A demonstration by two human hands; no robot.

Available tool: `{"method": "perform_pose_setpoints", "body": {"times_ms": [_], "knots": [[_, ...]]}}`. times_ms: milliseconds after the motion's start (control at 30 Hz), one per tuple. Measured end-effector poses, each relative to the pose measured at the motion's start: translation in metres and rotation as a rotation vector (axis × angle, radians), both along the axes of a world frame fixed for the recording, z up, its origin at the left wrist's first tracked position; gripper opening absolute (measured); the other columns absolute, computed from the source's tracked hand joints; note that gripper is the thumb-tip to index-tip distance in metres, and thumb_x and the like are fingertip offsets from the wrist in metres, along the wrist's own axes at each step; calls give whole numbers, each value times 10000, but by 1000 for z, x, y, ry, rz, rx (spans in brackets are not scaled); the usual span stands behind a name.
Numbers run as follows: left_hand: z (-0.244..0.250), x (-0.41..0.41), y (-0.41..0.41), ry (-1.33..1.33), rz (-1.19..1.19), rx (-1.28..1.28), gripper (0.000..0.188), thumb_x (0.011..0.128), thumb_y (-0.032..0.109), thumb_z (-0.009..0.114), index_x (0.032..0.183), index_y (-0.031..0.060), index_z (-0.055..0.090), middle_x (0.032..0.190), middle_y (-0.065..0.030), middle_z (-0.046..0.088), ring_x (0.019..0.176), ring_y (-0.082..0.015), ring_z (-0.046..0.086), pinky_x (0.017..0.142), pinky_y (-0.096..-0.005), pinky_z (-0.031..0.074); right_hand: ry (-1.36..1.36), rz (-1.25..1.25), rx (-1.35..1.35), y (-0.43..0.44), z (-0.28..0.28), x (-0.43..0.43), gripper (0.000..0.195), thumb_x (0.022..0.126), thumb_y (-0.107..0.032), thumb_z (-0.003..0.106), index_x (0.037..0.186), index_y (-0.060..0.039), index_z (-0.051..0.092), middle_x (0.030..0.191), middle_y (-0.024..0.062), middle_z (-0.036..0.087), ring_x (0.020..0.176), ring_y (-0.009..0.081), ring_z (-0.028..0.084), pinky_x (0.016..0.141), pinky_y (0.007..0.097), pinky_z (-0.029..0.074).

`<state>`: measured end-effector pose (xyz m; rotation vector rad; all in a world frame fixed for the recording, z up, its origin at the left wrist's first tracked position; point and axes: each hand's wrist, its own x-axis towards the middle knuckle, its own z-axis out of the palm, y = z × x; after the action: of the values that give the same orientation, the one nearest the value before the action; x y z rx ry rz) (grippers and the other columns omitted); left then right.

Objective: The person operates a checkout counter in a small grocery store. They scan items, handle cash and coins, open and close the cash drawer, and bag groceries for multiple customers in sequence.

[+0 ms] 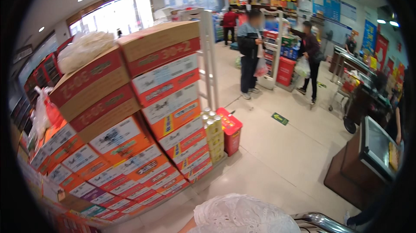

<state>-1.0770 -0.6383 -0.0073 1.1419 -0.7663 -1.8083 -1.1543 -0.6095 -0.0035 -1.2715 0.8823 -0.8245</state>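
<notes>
Neither of my hands is in view. A white lace sleeve (243,215) shows at the bottom, with a small part of bare arm at its left edge. Just right of the sleeve is a curved chrome rail (320,221). To the left stands a tall stack of printed cardboard cartons (172,93), with a bundle of clear plastic bags (85,51) on top. A red bin (230,135) and stacked cans (213,132) stand at the stack's right end.
Two people with plastic bags stand beside a white security gate (271,51). A shopping cart (347,90) is near the checkout counters. At the right is a brown counter (351,164), with another person partly visible beside it. A green arrow sticker (279,119) marks the tiled floor.
</notes>
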Motion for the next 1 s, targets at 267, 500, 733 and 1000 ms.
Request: {"method": "perform_pose_setpoints", "body": {"times_ms": [267,500,733,1000], "knots": [[-27,171,-6,140,388,32,270,939,174,437,1165,37,493,874,-42,557,709,-102,506,725,-275,452,-27,281,152,-62,-35,168,381,918,-403,462,981,-43,572,728,19,587,482,90,494,431,236,417],[-44,300,-6,154,721,-58,232,946,182,445,1115,40,519,735,0,542,555,-54,456,670,-275,443,-99,746,369,-129,-57,324,361,924,-370,461,811,-37,542,621,32,535,402,91,485,358,219,396],[3,394,-29,-144,1112,-92,254,857,230,612,1020,56,523,876,-12,548,799,-95,529,726,-268,451,152,1219,15,-200,-25,461,237,933,-214,472,792,-45,560,684,5,544,558,75,504,500,209,419],[-25,502,47,-378,1805,68,209,861,181,594,1000,25,600,863,-26,614,766,-88,563,664,-218,433,105,1762,-55,-159,-36,613,57,872,-74,570,869,-45,522,688,-21,510,592,48,506,531,194,431]]}}
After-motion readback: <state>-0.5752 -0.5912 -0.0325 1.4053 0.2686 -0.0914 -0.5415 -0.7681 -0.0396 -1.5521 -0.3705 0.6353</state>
